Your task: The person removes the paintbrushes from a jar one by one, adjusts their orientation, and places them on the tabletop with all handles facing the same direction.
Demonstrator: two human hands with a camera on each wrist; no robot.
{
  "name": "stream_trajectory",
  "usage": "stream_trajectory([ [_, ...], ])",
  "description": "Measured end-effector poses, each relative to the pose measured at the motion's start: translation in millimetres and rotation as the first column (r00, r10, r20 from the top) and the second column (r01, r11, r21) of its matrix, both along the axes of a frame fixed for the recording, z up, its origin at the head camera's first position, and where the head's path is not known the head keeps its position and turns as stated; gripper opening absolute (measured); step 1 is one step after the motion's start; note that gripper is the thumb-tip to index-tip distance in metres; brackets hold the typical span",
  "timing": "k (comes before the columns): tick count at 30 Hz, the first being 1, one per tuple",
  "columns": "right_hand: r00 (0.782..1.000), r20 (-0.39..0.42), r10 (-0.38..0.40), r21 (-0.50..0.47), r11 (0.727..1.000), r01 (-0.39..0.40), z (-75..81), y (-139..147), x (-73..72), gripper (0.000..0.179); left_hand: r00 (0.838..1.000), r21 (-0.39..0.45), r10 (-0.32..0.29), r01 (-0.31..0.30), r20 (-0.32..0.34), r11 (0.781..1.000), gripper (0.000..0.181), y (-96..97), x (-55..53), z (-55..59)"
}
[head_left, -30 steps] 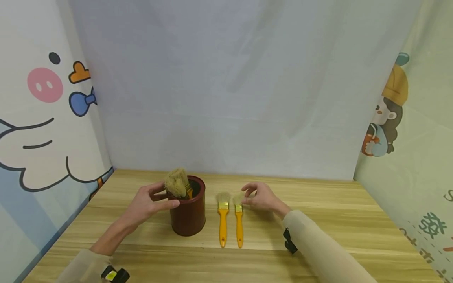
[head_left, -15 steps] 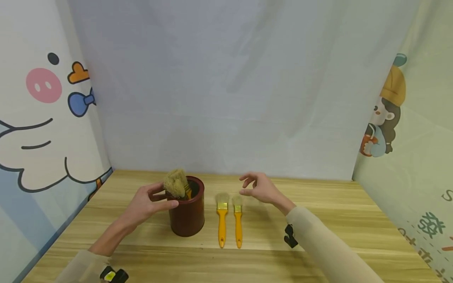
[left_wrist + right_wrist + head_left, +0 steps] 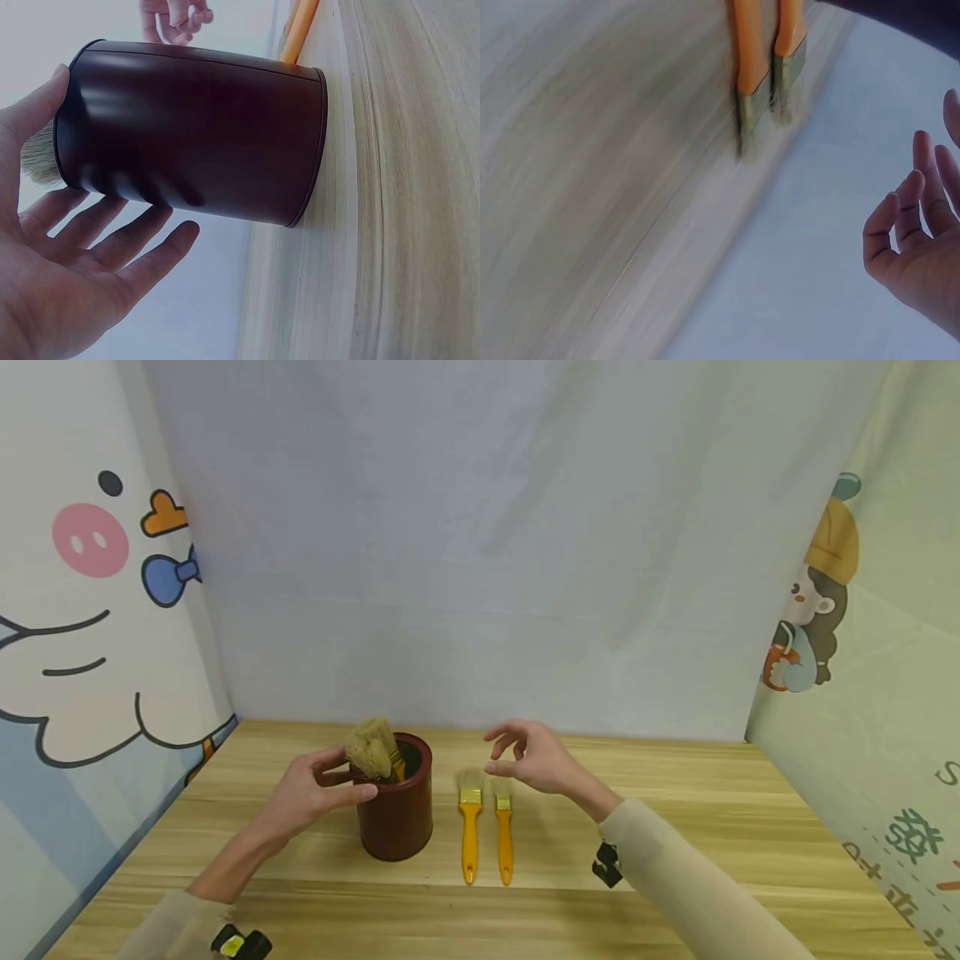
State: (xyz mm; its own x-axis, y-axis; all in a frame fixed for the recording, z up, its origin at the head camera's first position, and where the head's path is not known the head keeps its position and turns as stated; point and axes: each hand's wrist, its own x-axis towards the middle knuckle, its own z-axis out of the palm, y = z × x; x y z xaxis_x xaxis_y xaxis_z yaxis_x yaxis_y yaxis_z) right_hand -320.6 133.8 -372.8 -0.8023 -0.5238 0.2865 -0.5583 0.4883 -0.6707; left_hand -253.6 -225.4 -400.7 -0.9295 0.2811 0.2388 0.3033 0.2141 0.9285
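A dark red cylindrical pot (image 3: pixel 396 822) stands upright on the table, with one or more paintbrushes (image 3: pixel 371 750) in it, bristles up and leaning over the left rim. My left hand (image 3: pixel 303 797) holds the pot near its top, thumb on one side and fingers on the other, as the left wrist view also shows. Right of the pot lie a wider paintbrush (image 3: pixel 469 835) and a narrower paintbrush (image 3: pixel 505 843), orange handles toward me. Above their bristles hovers my right hand (image 3: pixel 536 760), fingers loosely bent and holding nothing.
The wooden table (image 3: pixel 675 835) ends at a grey cloth backdrop (image 3: pixel 480 568). Printed cloth walls (image 3: pixel 67 693) close off the left side, and a pale printed one (image 3: pixel 900 693) the right.
My right hand has risen from beside the narrower paintbrush's bristles, then shifted left over the lying brushes. My left hand stays on the pot, which keeps its place.
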Motion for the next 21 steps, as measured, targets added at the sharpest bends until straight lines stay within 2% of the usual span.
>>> stream_trajectory([
  [14, 0.996, -0.017, 0.085, -0.023, 0.996, -0.085, 8.6, -28.2, 22.5, 0.032, 1.000, -0.004, -0.001, 0.001, 0.003, 1.000, 0.071, -0.5, -0.5, -0.3],
  [21, 0.994, -0.029, 0.108, -0.042, 0.993, -0.109, 13.1, -43.3, 28.5, 0.032, 1.000, -0.004, -0.002, 0.002, 0.010, 1.000, 0.070, -0.2, -0.7, 0.2],
])
